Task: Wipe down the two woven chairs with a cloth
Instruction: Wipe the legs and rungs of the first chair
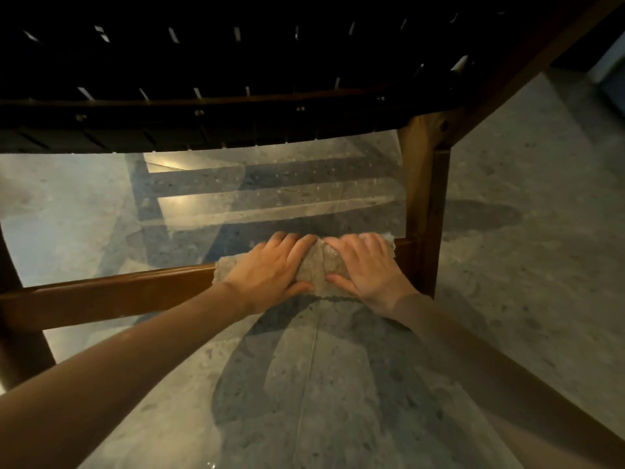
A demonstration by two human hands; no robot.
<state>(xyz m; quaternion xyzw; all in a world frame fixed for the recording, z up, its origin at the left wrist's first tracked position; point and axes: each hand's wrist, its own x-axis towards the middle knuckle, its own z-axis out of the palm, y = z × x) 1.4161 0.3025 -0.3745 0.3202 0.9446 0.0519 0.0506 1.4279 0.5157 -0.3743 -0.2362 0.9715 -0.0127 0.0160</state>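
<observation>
1. At the far left, the chair's left leg (20, 333) is cut by the frame edge and sunk in shadow, so I can make out little of it.
2. The woven seat (236, 62) spans the top. It is so dark that the weave barely reads; only small pale gaps show.
3. The lower rail (118, 292) slants up from that leg toward the right. Its right part is hidden under the cloth and my hands.
4. My left forearm enters from the bottom left corner, elbow out of frame. My left hand (270, 269) lies palm down on the rail, fingers curled over the far side and thumb hooked on the near side, gripping the cloth.
5. The cloth (316, 269), grey-beige, is draped over the rail beneath and between both hands. I cannot tell how far it wraps underneath.
6. My right hand (365, 269) sits just beside the left, clasping the cloth to the wood in the same way.
7. The right leg (427, 198) stands upright just right of the cloth.
8. The speckled floor (524, 265) carries my arms' shadows.
</observation>
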